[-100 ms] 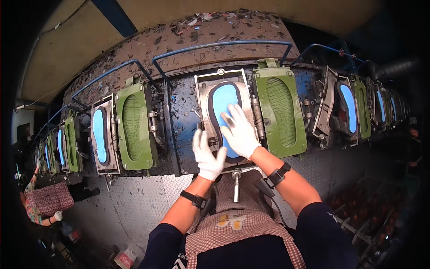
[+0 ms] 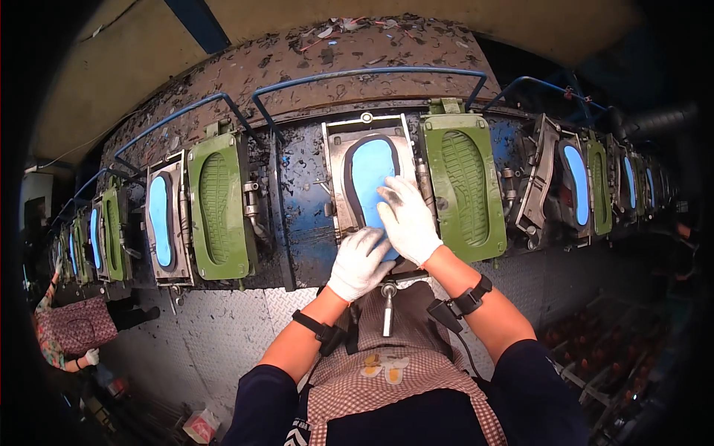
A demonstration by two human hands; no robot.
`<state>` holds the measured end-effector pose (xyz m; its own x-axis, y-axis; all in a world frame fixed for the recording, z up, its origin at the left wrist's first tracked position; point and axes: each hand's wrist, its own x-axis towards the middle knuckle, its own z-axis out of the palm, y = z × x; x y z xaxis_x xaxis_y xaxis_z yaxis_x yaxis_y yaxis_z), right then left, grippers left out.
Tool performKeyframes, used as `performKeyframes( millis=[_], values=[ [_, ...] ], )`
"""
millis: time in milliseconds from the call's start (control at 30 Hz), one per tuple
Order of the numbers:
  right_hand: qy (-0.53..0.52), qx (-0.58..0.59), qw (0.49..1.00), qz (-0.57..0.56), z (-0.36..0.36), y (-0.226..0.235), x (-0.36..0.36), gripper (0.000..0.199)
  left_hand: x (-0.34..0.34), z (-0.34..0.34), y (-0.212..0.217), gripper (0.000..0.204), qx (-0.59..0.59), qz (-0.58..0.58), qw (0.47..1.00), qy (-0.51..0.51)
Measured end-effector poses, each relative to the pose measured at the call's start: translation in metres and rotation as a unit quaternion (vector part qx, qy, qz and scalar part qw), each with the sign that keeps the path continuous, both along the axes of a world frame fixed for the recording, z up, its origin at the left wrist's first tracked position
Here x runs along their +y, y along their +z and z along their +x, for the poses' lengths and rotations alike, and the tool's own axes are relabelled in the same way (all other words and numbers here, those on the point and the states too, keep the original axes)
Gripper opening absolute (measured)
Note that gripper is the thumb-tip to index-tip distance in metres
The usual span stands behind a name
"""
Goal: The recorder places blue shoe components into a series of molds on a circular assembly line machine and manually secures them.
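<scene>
1. A blue sole-shaped insert, edged by a black rim, is seated in the open silver mould half, with its broad end at 12 o'clock and its narrow end at 6.
2. The left hand, white-gloved, has just been brought in from the mould's 8 o'clock side and is now laid over the insert's narrow end, fingers bent and held close together. Whether an edge is pinched there cannot be told, since the fingertips are partly hidden.
3. The right hand, also gloved, has been shifted slightly toward 5 o'clock; it is rested palm down across the insert's 4 o'clock side, fingers a little apart and clamped on nothing.
4. By this change, the handling appears to be gathered at the narrow end, where both hands are now placed almost together; the broad end is left uncovered.
5. At 3 o'clock, the hinged green tread-patterned mould half is laid open.
6. At 9 o'clock, another blue insert is set beside its own green mould half.
</scene>
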<state>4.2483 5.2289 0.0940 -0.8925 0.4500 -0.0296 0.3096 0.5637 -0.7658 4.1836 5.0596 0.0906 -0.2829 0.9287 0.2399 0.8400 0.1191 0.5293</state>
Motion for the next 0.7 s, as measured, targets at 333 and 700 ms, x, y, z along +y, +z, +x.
performKeyframes(
  millis=[333, 700],
  values=[
    [-0.047, -0.062, 0.967, 0.245, -0.111, -0.014, 0.032, 0.047, -0.004, -0.005, -0.016, 0.053, -0.004, 0.028, 1.000, 0.013],
    [-0.224, 0.081, 0.968, -0.083, -0.030, -0.012, 0.040, 0.059, 0.060, -0.053, 0.026, 0.042, 0.071, -0.089, 0.941, -0.319]
  ],
)
